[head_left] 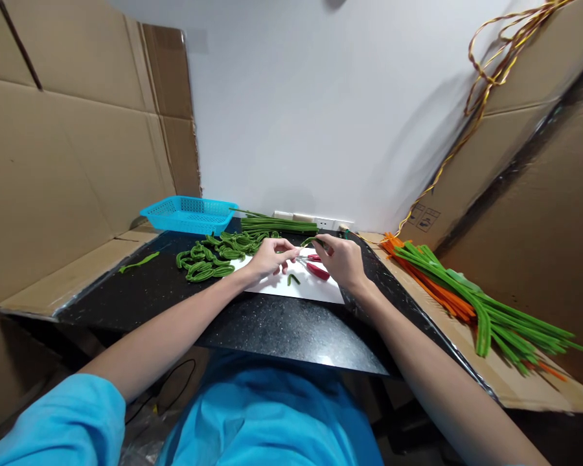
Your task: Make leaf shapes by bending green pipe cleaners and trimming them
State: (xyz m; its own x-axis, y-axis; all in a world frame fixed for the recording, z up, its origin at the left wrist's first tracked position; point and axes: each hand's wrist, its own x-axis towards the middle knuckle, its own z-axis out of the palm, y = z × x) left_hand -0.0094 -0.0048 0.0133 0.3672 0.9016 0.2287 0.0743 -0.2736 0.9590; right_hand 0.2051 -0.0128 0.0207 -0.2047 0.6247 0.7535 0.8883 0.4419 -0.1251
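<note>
My right hand (pixel 344 260) is closed around a dark green pipe cleaner (pixel 311 241), most of it hidden by the fingers. Opposite it, my left hand (pixel 273 257) pinches what looks like the thin end of the same piece. Both hands are just above a white sheet (pixel 269 286). Between and below them lies a red-handled cutting tool (pixel 317 270), its kind partly hidden. A short bent green piece (pixel 293 279) rests on the sheet. Left of my left hand are several looped green pipe cleaner shapes (pixel 203 270).
Straight green stems (pixel 276 224) lie at the back beside a blue basket (pixel 189 213). Light green stems (pixel 466 291) and orange stems (pixel 437 291) lie on cardboard at right. A light green strip (pixel 140 261) is at left on the black tabletop (pixel 291 330). Cardboard walls (pixel 78 142) flank the table.
</note>
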